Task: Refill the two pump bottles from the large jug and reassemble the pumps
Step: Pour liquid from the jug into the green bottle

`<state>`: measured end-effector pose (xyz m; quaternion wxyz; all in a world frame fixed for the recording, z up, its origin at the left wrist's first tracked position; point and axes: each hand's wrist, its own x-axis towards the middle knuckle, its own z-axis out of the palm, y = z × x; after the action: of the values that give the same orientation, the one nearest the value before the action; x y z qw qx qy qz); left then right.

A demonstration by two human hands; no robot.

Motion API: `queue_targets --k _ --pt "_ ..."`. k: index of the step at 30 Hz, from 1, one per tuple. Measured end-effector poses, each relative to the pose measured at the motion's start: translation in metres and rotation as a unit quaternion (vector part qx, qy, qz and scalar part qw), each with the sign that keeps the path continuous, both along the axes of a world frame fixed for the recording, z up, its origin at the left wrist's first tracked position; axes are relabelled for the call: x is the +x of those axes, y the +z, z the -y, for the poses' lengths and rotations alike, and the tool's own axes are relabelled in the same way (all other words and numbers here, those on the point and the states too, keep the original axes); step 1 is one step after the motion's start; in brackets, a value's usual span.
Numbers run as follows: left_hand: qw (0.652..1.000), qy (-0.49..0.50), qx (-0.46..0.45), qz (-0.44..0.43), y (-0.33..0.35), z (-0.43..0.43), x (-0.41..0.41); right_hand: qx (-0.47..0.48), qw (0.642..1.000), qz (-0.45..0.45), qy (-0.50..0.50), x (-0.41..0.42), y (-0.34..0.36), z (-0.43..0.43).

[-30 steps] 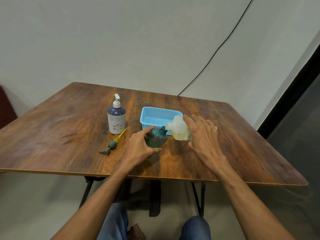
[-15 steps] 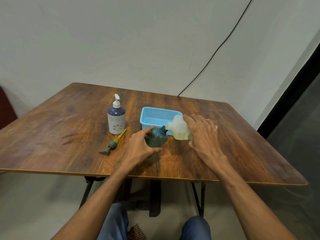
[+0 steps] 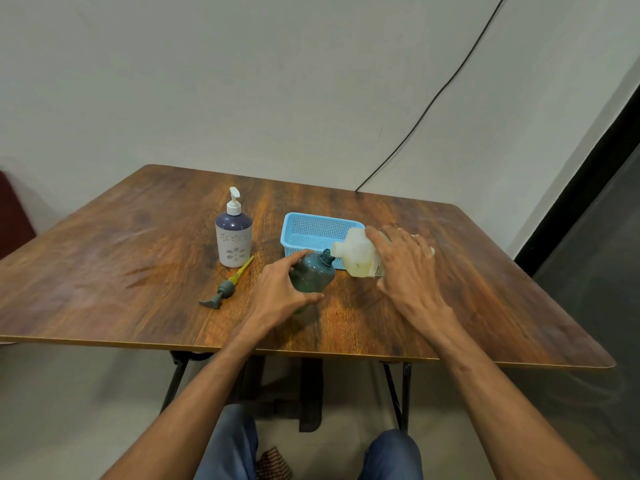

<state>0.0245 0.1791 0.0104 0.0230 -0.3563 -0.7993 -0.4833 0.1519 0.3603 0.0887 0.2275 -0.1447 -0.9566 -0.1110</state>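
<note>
My left hand grips a dark green pump bottle with its neck open, tilted toward the right. My right hand holds the pale translucent jug tipped on its side, its spout touching the green bottle's mouth. Yellowish liquid shows in the jug's lower part. The green bottle's pump head, with a yellow tube, lies loose on the table to the left. A white and purple pump bottle stands upright further left with its pump fitted.
A light blue mesh basket sits just behind the bottle and jug. The wooden table has its front edge close to my knees. A black cable runs down the wall behind.
</note>
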Motion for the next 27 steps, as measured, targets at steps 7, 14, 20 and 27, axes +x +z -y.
queue_targets --k 7,14,20,27 --pt "1.0 0.006 -0.006 0.005 -0.0007 0.0003 -0.0008 0.004 1.0 -0.007 0.0 -0.0015 -0.0004 0.0" --pt "1.0 0.006 -0.013 0.007 -0.0008 0.0002 -0.0014 0.006 1.0 -0.008 0.002 -0.0013 -0.0007 -0.0017" --pt "1.0 0.01 -0.015 0.002 0.0001 0.0004 -0.0004 0.009 1.0 -0.009 0.005 -0.0013 -0.0018 -0.0018" --pt "1.0 0.013 -0.016 0.005 0.0013 0.0011 0.0013 0.004 1.0 -0.001 0.004 -0.0023 -0.0012 -0.0016"
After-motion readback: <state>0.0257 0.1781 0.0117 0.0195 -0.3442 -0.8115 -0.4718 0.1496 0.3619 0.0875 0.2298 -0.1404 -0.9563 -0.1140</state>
